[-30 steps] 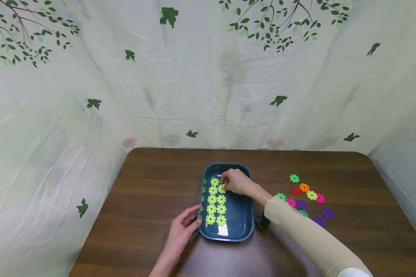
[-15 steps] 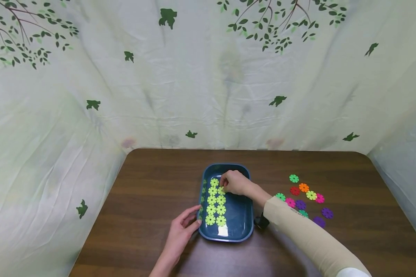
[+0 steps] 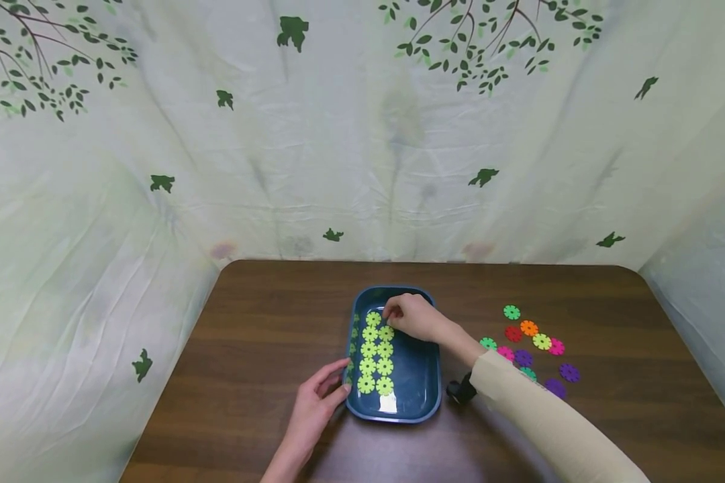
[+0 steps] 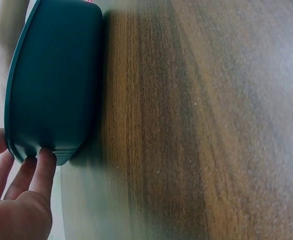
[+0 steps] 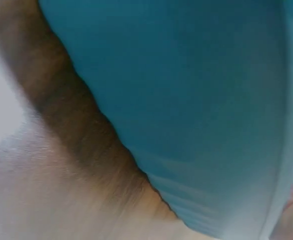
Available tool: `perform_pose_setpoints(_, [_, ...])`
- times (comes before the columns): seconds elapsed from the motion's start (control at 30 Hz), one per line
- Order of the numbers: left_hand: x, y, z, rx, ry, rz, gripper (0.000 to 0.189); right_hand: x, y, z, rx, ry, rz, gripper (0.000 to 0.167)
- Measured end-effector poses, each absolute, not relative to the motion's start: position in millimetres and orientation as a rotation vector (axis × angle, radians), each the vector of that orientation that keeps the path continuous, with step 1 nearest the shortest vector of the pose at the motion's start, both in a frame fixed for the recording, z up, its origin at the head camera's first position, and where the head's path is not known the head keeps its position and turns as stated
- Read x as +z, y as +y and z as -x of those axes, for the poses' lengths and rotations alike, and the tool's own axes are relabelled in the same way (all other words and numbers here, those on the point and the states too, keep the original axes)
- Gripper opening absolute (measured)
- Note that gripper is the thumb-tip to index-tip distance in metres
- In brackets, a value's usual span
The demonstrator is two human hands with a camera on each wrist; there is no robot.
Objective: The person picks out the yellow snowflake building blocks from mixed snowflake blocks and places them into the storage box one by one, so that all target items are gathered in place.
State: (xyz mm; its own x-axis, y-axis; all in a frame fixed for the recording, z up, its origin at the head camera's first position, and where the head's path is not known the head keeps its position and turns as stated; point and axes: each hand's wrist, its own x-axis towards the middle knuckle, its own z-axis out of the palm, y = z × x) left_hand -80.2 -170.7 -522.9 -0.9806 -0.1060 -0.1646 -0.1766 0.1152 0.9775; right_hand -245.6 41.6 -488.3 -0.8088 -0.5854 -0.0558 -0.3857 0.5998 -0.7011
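Note:
A dark blue tray [image 3: 419, 396] stands on the table, holding two columns of yellow-green flower-shaped discs [image 3: 368, 349]. My left hand [image 3: 317, 399] holds the tray's left side. In the left wrist view its fingertips [image 4: 45, 152] press the outer wall near a corner. My right hand [image 3: 415, 315] hovers over the far end of the tray, its fingers loosely bent just above the top disc [image 3: 386, 333] of the right column. I see nothing between those fingers. In the right wrist view the tray wall [image 5: 186, 115] fills most of the picture, and the right fingers are hidden.
Several loose flower discs in green, orange [image 3: 528, 328], red [image 3: 513, 333], pink, purple [image 3: 570, 373] and yellow [image 3: 542, 342] lie to the right of the tray. My right forearm passes over some. The brown wooden table [image 3: 266, 322] ends at a printed cloth backdrop [image 3: 362, 134].
My right hand has lifted slightly off the top disc of the right column, which now shows fully. The right forearm has shifted a little to the right. My left hand has stayed still.

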Motion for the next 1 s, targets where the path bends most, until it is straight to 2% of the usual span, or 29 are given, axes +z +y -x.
perform_pose_setpoints(0.4, [-523,-170,81,2.015,2.310,0.305,0.045,-477,69,218,-1.232,2.445,0.783,0.021])
perform_pose_setpoints(1.0, [-523,-170,82,2.030,2.299,0.297,0.045,-487,113,178,-1.510,2.653,0.501,0.026])
